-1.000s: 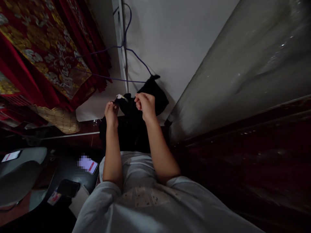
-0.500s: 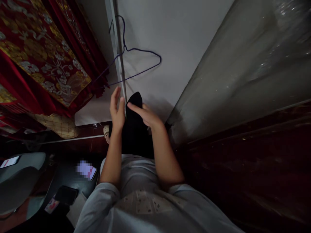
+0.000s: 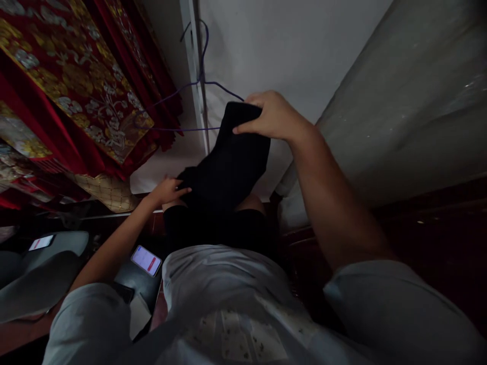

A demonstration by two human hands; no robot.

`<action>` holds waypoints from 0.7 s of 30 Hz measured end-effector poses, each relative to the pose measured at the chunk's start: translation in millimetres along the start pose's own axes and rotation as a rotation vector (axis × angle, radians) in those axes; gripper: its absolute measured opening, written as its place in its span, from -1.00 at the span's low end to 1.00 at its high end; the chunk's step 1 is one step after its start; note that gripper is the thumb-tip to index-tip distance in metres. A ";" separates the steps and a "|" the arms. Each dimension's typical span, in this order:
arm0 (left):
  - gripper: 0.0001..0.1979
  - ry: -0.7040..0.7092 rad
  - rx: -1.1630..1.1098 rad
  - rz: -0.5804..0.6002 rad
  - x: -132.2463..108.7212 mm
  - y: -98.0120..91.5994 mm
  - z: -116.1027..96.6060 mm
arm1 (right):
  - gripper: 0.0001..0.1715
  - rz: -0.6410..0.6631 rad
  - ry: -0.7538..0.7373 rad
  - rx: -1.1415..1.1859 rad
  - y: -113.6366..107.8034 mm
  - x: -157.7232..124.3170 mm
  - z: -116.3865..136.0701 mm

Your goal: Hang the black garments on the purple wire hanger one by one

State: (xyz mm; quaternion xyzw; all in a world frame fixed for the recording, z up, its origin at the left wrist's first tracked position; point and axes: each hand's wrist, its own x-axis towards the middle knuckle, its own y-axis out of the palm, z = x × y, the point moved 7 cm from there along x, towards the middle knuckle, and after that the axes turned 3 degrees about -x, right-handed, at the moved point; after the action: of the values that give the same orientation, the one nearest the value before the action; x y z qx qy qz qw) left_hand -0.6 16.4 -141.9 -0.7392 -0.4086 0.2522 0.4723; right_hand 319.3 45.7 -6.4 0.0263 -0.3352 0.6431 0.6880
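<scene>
A piece of black clothing [image 3: 239,157] stretches between my two hands in front of my lap; its exact kind is hard to make out in the dim light. At its upper right corner, my right hand [image 3: 268,114] is closed on the fabric, thumb on the near side and fingers behind. My left hand [image 3: 169,191] holds its lower left edge, lower down near my knee. A thin purple wire hanger [image 3: 203,66] hangs from an upright metal post just beyond; the clothing and my right hand cover its right end.
Red and gold embroidered cloth [image 3: 110,96] hangs at left. The metal post [image 3: 196,56] stands before a white panel [image 3: 289,45]. Plastic-covered material [image 3: 411,101] rises at right. A lit phone [image 3: 146,260] lies on a dark seat; another phone [image 3: 41,243] lies on a grey chair [image 3: 76,242].
My hands have spread apart: the right went up and right, lifting the black clothing across the hanger's right end, while the left dropped down and left. The clothing is now spread wider.
</scene>
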 end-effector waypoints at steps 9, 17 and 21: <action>-0.53 -0.202 0.077 -0.365 -18.0 -149.1 -0.9 | -0.66 -0.316 -0.049 0.034 40.7 49.2 -11.2; -0.71 -0.613 -0.464 -0.081 -0.7 -111.7 19.3 | -0.45 -0.085 0.079 0.016 54.6 45.2 -87.3; -0.81 -0.560 -0.511 -0.177 20.5 -114.0 27.9 | -0.42 -0.121 0.037 0.034 45.3 46.6 -83.1</action>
State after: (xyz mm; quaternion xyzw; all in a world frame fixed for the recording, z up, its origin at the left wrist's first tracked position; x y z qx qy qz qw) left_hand -52.4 72.5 -50.4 -0.6974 -0.6335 0.2926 0.1634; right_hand 311.5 132.7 -65.6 0.0466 -0.3092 0.6063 0.7312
